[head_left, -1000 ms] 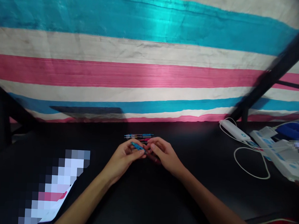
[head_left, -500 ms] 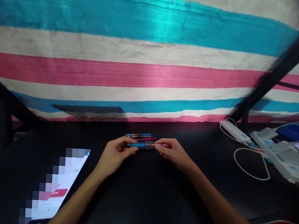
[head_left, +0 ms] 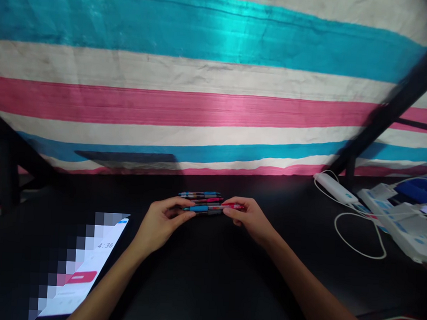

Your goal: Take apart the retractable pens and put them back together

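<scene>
Across the middle of the black tabletop lies a pen with a blue grip and a red end [head_left: 199,209], held level. My right hand [head_left: 246,215] pinches its red end between thumb and fingers. Around the blue end, my left hand [head_left: 162,222] has its thumb and forefinger apart, with the pen's tip showing between them. Just behind sit several pens side by side: a blue one [head_left: 208,194] at the back and a red one [head_left: 213,200] closer. Darker pens beside the held one are partly hidden by my hands.
A phone with a lit screen [head_left: 86,268] lies at the left, partly blurred out. White power strips [head_left: 392,219] and looping cables [head_left: 359,256] occupy the right side. A striped sheet [head_left: 216,110] hangs behind the table, with black frame bars [head_left: 383,119] at both sides.
My left thumb has slid down off the blue grip and the fingers have parted slightly. The right hand still pinches the red end, barely moved. The phone's digits changed.
</scene>
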Motion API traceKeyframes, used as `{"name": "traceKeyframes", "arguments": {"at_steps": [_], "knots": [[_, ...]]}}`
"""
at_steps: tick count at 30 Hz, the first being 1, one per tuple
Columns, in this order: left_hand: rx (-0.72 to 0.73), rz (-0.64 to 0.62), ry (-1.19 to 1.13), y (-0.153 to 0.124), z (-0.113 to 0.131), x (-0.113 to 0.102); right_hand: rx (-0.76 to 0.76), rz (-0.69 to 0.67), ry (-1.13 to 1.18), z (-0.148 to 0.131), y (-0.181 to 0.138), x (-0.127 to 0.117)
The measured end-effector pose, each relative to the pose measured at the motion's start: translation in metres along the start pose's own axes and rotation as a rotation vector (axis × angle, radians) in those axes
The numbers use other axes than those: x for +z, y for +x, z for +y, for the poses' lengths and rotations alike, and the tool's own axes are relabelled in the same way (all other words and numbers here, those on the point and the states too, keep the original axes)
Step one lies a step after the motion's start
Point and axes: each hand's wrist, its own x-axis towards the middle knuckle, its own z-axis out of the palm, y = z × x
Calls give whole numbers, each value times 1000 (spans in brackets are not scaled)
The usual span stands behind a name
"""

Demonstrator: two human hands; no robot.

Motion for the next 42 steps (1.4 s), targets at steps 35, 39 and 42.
{"name": "traceKeyframes", "arguments": {"at_steps": [35,39,42], "knots": [[798,38,1026,-4,-7,10,329,-31,-54,-1,5,-15],[847,34,995,-5,-6,10,398,-61,-16,0,5,-17],[854,27,1033,-6,-6,10,455,-109,-71,1,4,-20]]}}
